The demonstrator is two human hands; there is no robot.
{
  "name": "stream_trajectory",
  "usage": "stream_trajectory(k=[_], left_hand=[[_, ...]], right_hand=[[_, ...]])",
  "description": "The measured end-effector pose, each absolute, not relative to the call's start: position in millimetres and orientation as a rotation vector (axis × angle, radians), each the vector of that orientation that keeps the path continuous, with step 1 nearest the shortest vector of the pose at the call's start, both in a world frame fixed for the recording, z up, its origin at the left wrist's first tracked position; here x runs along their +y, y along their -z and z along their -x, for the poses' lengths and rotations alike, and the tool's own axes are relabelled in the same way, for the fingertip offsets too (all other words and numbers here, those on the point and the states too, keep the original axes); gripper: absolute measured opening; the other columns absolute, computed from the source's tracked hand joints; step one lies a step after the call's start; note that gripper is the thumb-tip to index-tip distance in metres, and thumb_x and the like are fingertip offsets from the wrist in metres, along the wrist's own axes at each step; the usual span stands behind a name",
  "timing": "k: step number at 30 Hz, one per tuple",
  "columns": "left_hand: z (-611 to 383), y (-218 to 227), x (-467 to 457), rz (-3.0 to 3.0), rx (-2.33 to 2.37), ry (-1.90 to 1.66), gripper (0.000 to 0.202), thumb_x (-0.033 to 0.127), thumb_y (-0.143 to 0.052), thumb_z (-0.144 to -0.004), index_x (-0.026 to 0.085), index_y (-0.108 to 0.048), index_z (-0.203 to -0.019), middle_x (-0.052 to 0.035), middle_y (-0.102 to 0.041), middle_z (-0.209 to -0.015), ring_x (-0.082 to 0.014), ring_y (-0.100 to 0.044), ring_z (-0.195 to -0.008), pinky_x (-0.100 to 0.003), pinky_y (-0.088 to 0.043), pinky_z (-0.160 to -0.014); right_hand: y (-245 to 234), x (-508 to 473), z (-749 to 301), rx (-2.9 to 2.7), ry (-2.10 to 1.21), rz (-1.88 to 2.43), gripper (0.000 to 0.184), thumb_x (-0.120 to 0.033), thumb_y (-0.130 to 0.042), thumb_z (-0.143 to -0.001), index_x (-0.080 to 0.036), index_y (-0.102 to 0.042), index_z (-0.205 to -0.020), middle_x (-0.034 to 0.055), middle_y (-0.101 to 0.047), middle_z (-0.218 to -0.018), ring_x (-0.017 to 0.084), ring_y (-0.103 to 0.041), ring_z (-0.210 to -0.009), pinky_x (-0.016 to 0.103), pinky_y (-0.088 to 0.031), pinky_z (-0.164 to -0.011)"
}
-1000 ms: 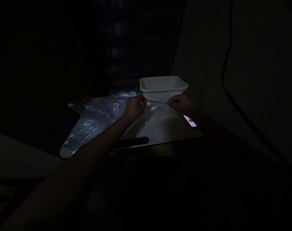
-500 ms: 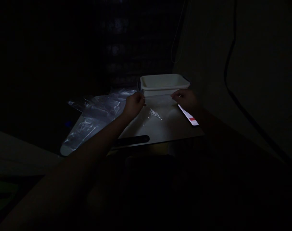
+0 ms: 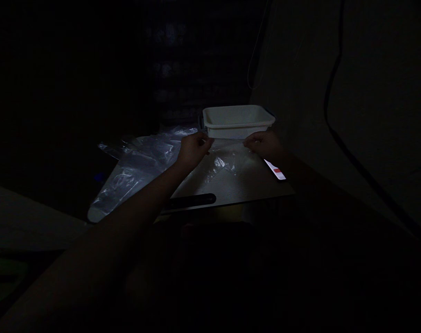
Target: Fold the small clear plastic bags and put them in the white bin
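Thumb pressed to fingers, the left grip (image 3: 194,149) pinched one upper corner of a clear plastic sheet (image 3: 221,162), and the right grip (image 3: 264,143) pinched the other. Both were closed down small, with only the thin film showing between the fingertips. From where I stood, the sheet's top edge ran sideways from one grip to the other, drawn nearly level, while the rest dropped below them toward the person, creased and shiny in the middle. Its lower end faded into the gloom, so I couldn't tell which way its long axis lay.

Just beyond both grips stood a white tub (image 3: 238,119), its open mouth facing up. Beneath them was the pale table (image 3: 255,182), with a dark slot (image 3: 192,200) near the edge closest to the person. More plastic bags (image 3: 137,164) lay heaped to the left of the left grip. Just below the right grip, partly covered by it, a lit screen (image 3: 275,170) glowed white and red.
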State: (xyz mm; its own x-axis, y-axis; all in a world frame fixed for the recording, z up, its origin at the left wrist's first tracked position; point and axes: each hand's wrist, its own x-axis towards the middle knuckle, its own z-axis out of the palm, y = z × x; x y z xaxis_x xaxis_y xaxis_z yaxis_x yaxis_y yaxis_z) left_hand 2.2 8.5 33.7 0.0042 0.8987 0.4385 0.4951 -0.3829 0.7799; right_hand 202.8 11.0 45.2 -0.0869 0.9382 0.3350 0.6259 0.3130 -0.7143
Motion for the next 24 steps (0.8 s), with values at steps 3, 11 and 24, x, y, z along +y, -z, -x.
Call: stream_trajectory(k=[3,11,24], left_hand=[[-3.2,-33.5,8.7,-1.796,1.407,-1.322,0.013,0.027,-0.055,-0.066,0.015,-0.055,-0.059,0.0031,-0.051,-0.044,-0.0103,-0.056,-0.045,-0.02,-0.043,-0.053],[-5.0,-36.6,7.7,-1.372,1.251,-1.282,0.008,0.018,-0.053,-0.068,0.014,-0.047,-0.063,0.0011,-0.057,-0.062,-0.0105,-0.059,-0.053,-0.026,-0.048,-0.058],[-4.3,-35.8,7.2,-1.26,1.143,-1.258,0.01,0.02,-0.055,-0.069,0.013,-0.048,-0.066,-0.0005,-0.059,-0.063,-0.0119,-0.061,-0.061,-0.03,-0.047,-0.065]], right_hand=[[-47.9,7.1,-199.6,-1.689,-0.655,1.366,0.007,-0.017,-0.055,-0.065,-0.017,-0.057,-0.058,-0.0024,-0.055,-0.05,0.009,-0.052,-0.044,0.021,-0.043,-0.045],[-48.7,4.8,-197.1,-1.327,-1.098,1.259,0.006,-0.015,-0.048,-0.074,-0.017,-0.051,-0.069,0.0022,-0.062,-0.079,0.009,-0.058,-0.051,0.021,-0.044,-0.047],[-40.1,7.1,-192.7,-1.346,-1.079,1.264,0.006,-0.01,-0.051,-0.072,-0.014,-0.053,-0.067,0.0014,-0.059,-0.073,0.005,-0.055,-0.047,0.016,-0.041,-0.044]])
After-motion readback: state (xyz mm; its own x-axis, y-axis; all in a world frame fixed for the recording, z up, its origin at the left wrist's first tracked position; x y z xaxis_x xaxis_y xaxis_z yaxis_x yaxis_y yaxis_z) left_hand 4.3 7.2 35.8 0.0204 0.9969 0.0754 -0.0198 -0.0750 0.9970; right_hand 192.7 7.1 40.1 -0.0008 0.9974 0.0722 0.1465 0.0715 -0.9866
